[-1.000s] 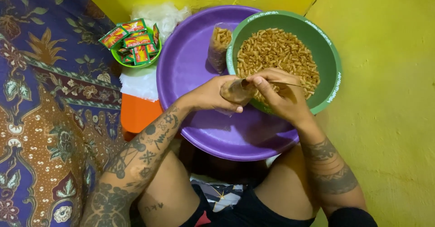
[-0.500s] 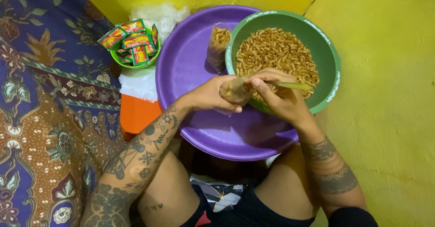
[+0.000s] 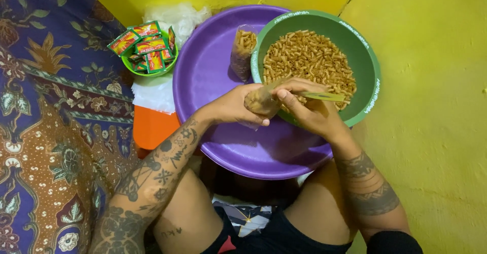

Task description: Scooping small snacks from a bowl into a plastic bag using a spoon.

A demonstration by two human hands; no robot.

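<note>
My left hand [image 3: 234,106] grips a small clear bag of macaroni snack [image 3: 260,103] over the purple basin [image 3: 208,76]. My right hand [image 3: 310,109] pinches the bag's twisted plastic neck [image 3: 320,96], which stretches out to the right over the green bowl [image 3: 369,66]. That bowl holds a heap of brown macaroni pieces [image 3: 309,56]. Another filled clear bag [image 3: 241,51] leans in the purple basin against the green bowl's left side.
A small green bowl of red and green sachets [image 3: 148,48] sits at the upper left, with white plastic bags [image 3: 175,15] behind it and an orange block [image 3: 152,126] below. Patterned batik cloth [image 3: 45,132] covers the left. Yellow floor [image 3: 436,132] lies to the right.
The bag's neck has gone from a thin taut strand to a flatter strip under my right fingers. Both hands stay in nearly the same spot.
</note>
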